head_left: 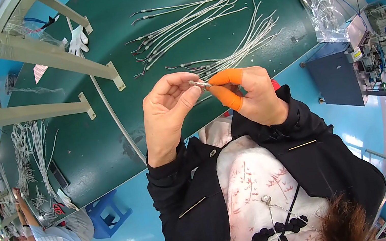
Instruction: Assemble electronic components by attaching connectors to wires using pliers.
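pinching a small metal wire end between them, the left hand and right hand meet just above the green table's near edge; it lies crosswise, equally close to both. the orange finger cots hide its right end. further back lie bundles of white cables.

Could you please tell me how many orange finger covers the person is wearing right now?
2, both on the right hand: one orange finger cover pinching the small wire end, another just below it. Other fingers are partly hidden.
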Demonstrator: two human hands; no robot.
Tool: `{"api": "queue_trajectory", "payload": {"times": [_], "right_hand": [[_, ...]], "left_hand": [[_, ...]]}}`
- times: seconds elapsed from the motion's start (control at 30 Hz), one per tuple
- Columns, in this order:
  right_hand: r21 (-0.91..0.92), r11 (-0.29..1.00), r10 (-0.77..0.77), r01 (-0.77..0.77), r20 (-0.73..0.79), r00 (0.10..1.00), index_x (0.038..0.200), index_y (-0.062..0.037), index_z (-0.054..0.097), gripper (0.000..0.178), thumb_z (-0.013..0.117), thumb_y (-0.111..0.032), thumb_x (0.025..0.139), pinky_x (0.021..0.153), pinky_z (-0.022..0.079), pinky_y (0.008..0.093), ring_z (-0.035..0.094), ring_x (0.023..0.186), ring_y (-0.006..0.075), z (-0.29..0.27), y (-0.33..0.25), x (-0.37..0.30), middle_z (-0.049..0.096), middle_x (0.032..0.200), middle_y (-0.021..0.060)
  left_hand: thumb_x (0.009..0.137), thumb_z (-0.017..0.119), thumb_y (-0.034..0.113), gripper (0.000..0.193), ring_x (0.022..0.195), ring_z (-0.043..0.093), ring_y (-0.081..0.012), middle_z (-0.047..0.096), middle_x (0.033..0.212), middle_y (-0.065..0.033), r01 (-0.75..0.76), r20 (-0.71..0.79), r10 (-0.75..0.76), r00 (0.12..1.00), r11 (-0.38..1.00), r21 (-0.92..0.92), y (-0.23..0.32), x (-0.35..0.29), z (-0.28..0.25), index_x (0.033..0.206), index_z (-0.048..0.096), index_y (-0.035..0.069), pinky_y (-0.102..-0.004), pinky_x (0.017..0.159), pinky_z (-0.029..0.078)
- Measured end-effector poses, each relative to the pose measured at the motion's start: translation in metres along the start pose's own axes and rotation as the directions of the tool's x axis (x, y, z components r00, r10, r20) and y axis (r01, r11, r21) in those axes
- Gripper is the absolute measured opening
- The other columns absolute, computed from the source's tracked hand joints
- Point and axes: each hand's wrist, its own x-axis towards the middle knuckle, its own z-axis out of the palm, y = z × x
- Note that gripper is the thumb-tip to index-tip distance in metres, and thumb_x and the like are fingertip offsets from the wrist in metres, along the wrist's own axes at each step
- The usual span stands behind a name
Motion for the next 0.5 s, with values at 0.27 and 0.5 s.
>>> {"api": "queue_trajectory", "payload": {"times": [0.27,0.5], "right_hand": [[-0.084,0.995,-0.060,0.058,-0.021,0.998,0.089,0.0025,0.064,0.014,0.068,0.004,0.076,0.047,0.043,0.0219,0.057,0.051,0.0113,0.0032,0.0015,0.0002,0.062,0.065,0.0071],[-0.122,0.989,-0.089,0.086,-0.020,0.996,0.088,0.0020,0.064,0.015,0.069,0.004,0.075,0.046,0.042,0.0229,0.056,0.050,0.0128,0.0047,0.0034,-0.0010,0.061,0.065,0.0077]], "left_hand": [[0.085,0.063,0.001,0.015,0.088,0.062,-0.0141,0.065,0.097,-0.0100,-0.008,-0.020,0.008,1.000,1.000,-0.010,-0.0021,-0.0015,-0.0019,0.099,0.061,-0.004,-0.0281,0.083,0.050],[0.085,0.062,0.000,0.012,0.085,0.063,-0.0128,0.066,0.093,-0.0096,-0.035,-0.059,0.038,0.998,0.998,0.054,0.0011,-0.0045,0.0016,0.096,0.062,-0.004,-0.0259,0.080,0.050]]}}
